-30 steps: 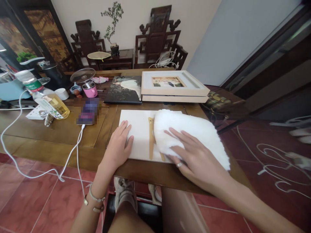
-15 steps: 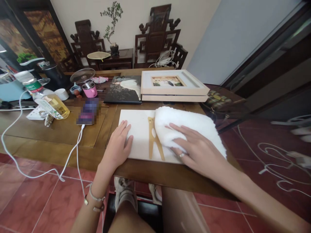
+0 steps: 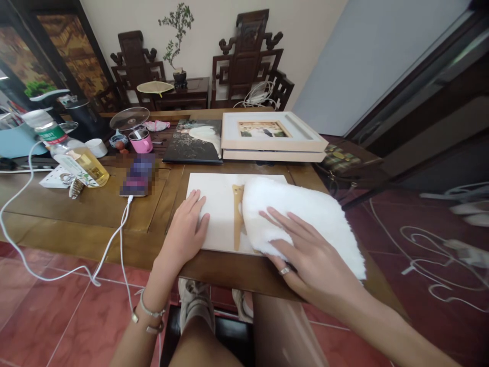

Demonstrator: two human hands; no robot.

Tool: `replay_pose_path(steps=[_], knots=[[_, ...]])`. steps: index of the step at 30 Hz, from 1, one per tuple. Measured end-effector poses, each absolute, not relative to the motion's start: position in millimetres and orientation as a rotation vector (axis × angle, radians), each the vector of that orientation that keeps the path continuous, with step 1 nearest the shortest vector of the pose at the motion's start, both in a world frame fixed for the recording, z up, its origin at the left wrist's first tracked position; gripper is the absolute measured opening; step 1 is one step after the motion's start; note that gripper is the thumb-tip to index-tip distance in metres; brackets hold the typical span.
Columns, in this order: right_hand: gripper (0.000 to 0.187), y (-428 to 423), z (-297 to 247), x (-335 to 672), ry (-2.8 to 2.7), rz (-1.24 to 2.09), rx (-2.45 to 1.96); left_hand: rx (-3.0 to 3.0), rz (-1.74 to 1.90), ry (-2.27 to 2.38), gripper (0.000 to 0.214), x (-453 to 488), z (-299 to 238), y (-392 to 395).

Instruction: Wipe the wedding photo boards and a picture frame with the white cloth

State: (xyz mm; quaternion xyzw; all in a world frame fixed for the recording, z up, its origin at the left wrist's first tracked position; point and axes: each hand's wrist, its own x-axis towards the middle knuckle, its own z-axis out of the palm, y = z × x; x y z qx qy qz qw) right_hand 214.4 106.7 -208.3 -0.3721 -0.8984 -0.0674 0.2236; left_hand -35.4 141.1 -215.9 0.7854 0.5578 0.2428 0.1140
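My left hand [image 3: 185, 227] lies flat on the left edge of the pale board [image 3: 214, 209], its fingers close together and the thumb apart, clamped on nothing. My right hand [image 3: 309, 250] rests on the white fluffy cloth [image 3: 317, 211], fingers spread and a few sunk into the pile; I can't tell whether they grip it or only press. The board lies flat along the near edge of the wooden table [image 3: 229, 267], and the cloth covers most of its right half and spills past it onto the wood. Beside the cloth's left edge a narrow golden strip [image 3: 237, 224] runs down the board's face. I judge the cloth work to be under way and not finished: the cloth is on the board, but the left part lies uncovered, and nothing there shows me whether it has been gone over. Behind, a dark picture panel [image 3: 194, 142] and two stacked frames [image 3: 275, 146] sit apart from my hands, with no cloth on them.
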Motion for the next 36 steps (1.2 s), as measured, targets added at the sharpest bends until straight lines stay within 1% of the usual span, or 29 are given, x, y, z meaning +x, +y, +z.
replay_pose_path(steps=[18, 27, 36], knots=[[0.015, 106.8, -227.2, 215.5, -2.342, -0.181, -1.105, 2.305, 0.723, 1.634, 0.042, -27.1, -227.6, 145.1], [0.015, 97.9, -222.5, 219.9, -2.390, -0.149, -0.995, 2.305, 0.716, 1.636, 0.043, -27.6, -225.7, 145.6], [0.018, 115.5, -214.2, 215.8, -2.420, -0.173, -1.062, 2.299, 0.711, 1.638, 0.043, -31.6, -221.2, 141.8]])
